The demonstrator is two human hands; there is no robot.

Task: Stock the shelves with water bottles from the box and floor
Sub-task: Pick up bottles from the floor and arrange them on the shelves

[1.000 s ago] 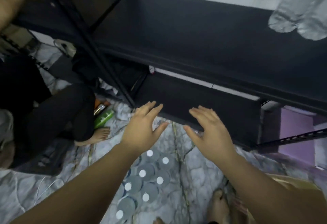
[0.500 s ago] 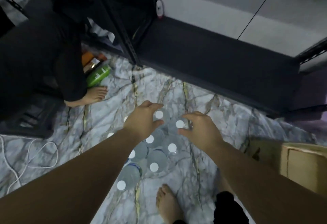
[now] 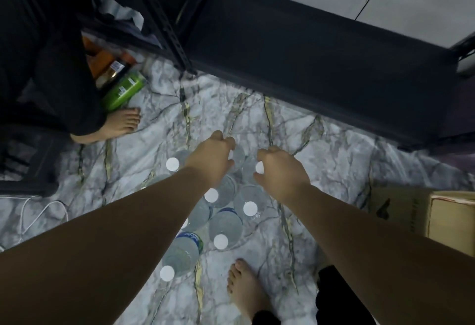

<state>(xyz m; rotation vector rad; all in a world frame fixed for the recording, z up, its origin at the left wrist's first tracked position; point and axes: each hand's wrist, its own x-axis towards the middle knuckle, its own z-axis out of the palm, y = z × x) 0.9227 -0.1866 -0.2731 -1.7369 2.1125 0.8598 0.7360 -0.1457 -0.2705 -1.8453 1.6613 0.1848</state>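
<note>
Landmark for all positions: the cluster of water bottles standing upright on the marble-patterned floor, white caps up.

Nearest the wearer, one bare foot stands just short of the cluster. To the cluster's right sits the cardboard box; its contents cannot be seen from here.

At the cluster itself, at least seven caps are countable, so a good number of bottles are not yet stocked. Both arms reach down over its far end. The left hand has its fingers curled down around the top of a far bottle; whether the grip is closed cannot be confirmed, as the hand hides the cap. The right hand has thumb and fingers bent around the white cap of a neighbouring bottle, apparently at the point of contact, not yet lifting.

Beyond the cluster, the black bottom shelf shows no bottles on its visible surface. Far left of the cluster a second person crouches beside a green bottle.

Assessment: the floor stock is largely untouched and this shelf unfilled; judged an early-to-middle stage, with pick-up in hand.
</note>
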